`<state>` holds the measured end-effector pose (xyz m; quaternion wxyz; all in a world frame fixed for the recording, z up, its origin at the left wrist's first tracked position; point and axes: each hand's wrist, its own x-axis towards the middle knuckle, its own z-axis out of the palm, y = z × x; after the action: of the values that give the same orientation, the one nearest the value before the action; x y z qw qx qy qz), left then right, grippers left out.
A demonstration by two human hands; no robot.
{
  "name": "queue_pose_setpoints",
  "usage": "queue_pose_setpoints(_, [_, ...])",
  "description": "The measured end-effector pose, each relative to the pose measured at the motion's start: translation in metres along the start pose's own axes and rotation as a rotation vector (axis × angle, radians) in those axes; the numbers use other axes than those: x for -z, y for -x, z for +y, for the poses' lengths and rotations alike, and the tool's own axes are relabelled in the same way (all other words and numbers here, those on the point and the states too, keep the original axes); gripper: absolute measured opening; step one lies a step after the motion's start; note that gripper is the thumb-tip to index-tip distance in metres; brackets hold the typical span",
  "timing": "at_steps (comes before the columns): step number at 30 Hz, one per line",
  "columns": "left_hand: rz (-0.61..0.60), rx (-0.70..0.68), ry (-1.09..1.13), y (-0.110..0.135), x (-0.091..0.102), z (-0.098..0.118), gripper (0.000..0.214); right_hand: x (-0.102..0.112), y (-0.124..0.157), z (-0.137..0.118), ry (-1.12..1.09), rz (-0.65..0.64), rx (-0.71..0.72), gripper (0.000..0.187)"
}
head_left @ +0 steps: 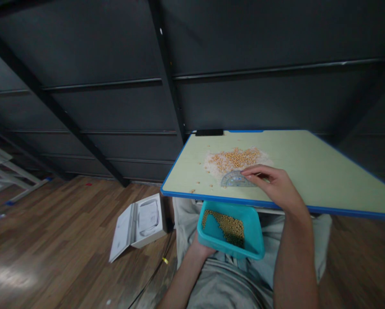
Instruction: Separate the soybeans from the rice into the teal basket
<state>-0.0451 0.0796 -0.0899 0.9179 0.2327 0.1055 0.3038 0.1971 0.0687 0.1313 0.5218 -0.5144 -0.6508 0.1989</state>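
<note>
My right hand (268,180) pinches the right end of a clear protractor (235,179), which lies at the near side of a pile on the table. Yellow soybeans (237,158) are heaped there over white rice grains (214,166). A few loose beans (192,191) lie toward the table's near left edge. Under that edge, my left hand (204,248) grips a turquoise plastic basin (256,240) from its near left side; most of its fingers are hidden beneath. Soybeans (229,227) cover part of the basin's bottom, mostly in the middle and left.
The pale green tabletop (317,167) has a blue rim, and a black bar-shaped object (209,132) sits at its far left edge. An open white box (147,219) and a dark cable (153,274) are on the wooden floor to the left. Dark panels (115,107) stand behind.
</note>
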Motion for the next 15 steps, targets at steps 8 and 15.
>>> queue_pose_setpoints(8, [-0.008,-0.012,0.038,0.001,-0.008,0.001,0.050,0.000,0.000,0.005,0.003,0.088,-0.013,0.013])
queue_pose_setpoints(15, [0.013,-0.002,0.044,0.000,-0.007,0.000,0.049,-0.001,-0.002,0.014,0.004,0.199,-0.033,0.014])
